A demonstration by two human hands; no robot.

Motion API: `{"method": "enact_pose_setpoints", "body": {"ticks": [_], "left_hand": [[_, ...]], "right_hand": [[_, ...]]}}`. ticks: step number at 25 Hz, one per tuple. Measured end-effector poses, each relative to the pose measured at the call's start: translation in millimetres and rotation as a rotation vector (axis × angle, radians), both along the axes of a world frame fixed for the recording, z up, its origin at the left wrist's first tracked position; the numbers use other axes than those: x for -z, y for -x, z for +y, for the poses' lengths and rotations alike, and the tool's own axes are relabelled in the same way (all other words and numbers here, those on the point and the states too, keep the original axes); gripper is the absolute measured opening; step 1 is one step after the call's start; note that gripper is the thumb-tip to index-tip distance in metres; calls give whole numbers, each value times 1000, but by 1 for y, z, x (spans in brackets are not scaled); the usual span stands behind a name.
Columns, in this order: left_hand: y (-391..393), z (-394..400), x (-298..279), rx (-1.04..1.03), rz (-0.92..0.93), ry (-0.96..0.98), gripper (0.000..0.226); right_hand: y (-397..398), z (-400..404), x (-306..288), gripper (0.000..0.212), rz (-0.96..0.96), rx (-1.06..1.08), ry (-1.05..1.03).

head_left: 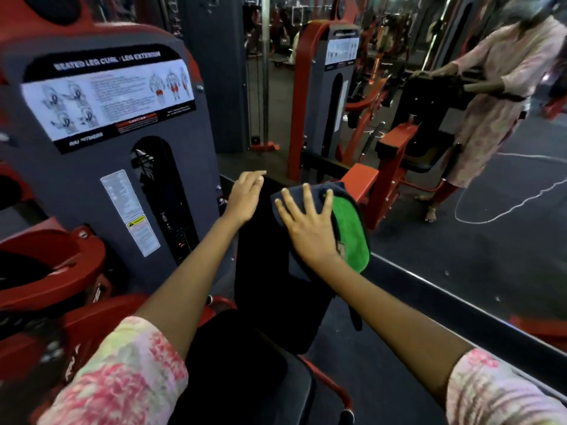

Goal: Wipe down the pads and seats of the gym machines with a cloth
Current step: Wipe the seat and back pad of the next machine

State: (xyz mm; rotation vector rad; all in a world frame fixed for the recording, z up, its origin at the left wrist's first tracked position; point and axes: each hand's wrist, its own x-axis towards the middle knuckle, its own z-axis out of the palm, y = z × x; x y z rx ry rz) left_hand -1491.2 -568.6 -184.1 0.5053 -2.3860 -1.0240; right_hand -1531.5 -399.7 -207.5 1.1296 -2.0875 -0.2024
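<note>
Right hand [306,223] presses cloth [349,231] beside "SEATED LEG CURL / LEG EXTENSION" placard [107,96].

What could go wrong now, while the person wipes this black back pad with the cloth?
The right hand presses the cloth with flat, spread fingers, not gripping, so it might slide off the back pad. The cloth sits at the pad's right edge, so the left part, near the left hand, may stay unwiped.

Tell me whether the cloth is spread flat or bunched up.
Spread, mostly flat: the cloth drapes over the back pad's top edge, the right hand pressing it with straight, splayed fingers. One corner hangs down.
</note>
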Motion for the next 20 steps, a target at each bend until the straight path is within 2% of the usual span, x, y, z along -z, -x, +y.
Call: {"method": "enact_pose_setpoints", "body": {"ticks": [4, 6, 8, 11, 13, 16, 18, 20], "left_hand": [[1, 2, 8, 30, 36, -51, 39], [-1, 1, 13, 68, 65, -94, 40], [-1, 2, 20, 107, 93, -139, 43], [-6, 16, 47, 43, 199, -167, 46], [-15, 32, 81, -54, 258, -223, 49], [-35, 55, 137, -70, 197, -318, 56], [-47, 66, 166, -48, 162, -318, 55], [-53, 68, 185, -40, 150, -279, 60]], "right_hand": [[-1, 34, 20, 71, 105, -87, -198], [-1, 61, 24, 62, 154, -157, -200], [5, 53, 11, 54, 177, -121, -166], [0, 3, -1, 59, 160, 37, -106], [-3, -5, 14, 69, 183, 6, -190], [-1, 31, 29, 67, 265, -154, -328], [2, 39, 22, 59, 286, -148, -283], [4, 12, 16, 60, 296, -65, -191]]}}
